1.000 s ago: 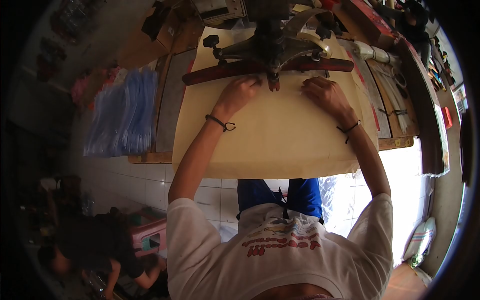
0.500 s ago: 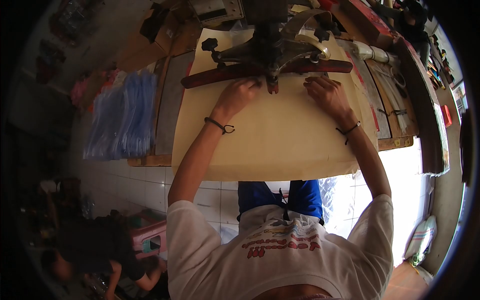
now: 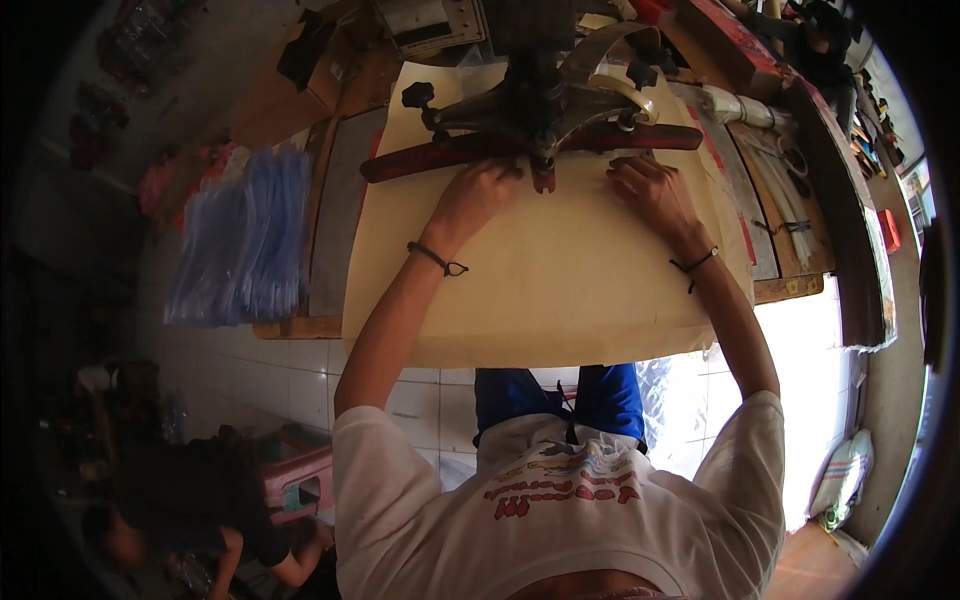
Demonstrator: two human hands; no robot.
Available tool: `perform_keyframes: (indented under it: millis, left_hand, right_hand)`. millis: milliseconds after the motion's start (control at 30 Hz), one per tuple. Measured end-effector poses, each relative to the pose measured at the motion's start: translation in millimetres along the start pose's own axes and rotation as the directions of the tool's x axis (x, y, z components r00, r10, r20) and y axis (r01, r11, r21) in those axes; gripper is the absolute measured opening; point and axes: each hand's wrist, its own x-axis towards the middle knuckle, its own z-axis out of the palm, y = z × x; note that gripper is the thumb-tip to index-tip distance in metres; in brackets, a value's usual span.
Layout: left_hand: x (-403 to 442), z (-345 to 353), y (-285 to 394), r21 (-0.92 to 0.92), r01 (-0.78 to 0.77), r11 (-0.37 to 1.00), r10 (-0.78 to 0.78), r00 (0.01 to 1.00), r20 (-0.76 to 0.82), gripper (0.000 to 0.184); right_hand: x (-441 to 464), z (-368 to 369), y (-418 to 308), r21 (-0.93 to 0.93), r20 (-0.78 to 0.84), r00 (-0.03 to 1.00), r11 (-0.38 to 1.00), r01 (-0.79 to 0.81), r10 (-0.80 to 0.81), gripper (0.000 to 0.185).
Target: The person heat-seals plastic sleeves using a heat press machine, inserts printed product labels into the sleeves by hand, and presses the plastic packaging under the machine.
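A dark press-like machine with a long reddish bar stands over a broad tan sheet. My left hand rests at the front of the bar, left of its middle, with the fingers curled and the tips close together. On the other side of the small forked red tip, my right hand is also curled, its fingertips just in front of the bar. Whatever lies between the fingers of either hand is too small or hidden to make out.
Bluish clear plastic sleeves hang in a stack at the left. To the right lie rolled plastic and scissors. A cardboard box stands at the back left. Another person is low at the lower left, near a pink stool.
Both hands keep nearly the same place and curled shape in front of the bar. The whole view has shifted very slightly.
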Motion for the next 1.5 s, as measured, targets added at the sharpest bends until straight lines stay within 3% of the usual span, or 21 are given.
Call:
perform_keyframes:
  millis: [267, 467, 667, 767, 1067, 1500]
  left_hand:
    - [1, 3, 1, 0.015, 0.015, 1.0, -0.016, 1.0, 0.022, 0.021]
    - [0, 2, 7, 0.124, 0.133, 0.983, -0.155, 0.97, 0.186, 0.021]
    - [0, 1, 8, 0.074, 0.13, 0.989, -0.138, 0.983, 0.122, 0.022]
    - [-2, 7, 6, 0.098, 0.07, 0.993, -0.071, 0.997, 0.004, 0.012]
    - [-3, 6, 6, 0.107, 0.093, 0.99, -0.099, 0.994, 0.049, 0.014]
    - [-3, 4, 6, 0.075, 0.134, 0.988, -0.143, 0.981, 0.128, 0.017]
  right_hand:
    - [1, -1, -1, -0.019, -0.025, 0.999, 0.999, 0.033, -0.034, 0.01]
    - [-1, 3, 0, -0.044, 0.016, 0.999, 0.999, -0.027, 0.028, 0.009]
    - [-3, 8, 3, -0.015, 0.024, 0.998, 0.998, -0.062, 0.062, 0.011]
    - [-1, 8, 2, -0.015, 0.034, 0.995, 0.996, -0.089, 0.089, 0.011]
    - [5, 10, 3, -0.002, 0.015, 0.999, 0.999, -0.052, 0.052, 0.01]
    - [8, 5, -2, -0.007, 0.102, 0.983, 0.988, -0.155, 0.155, 0.012]
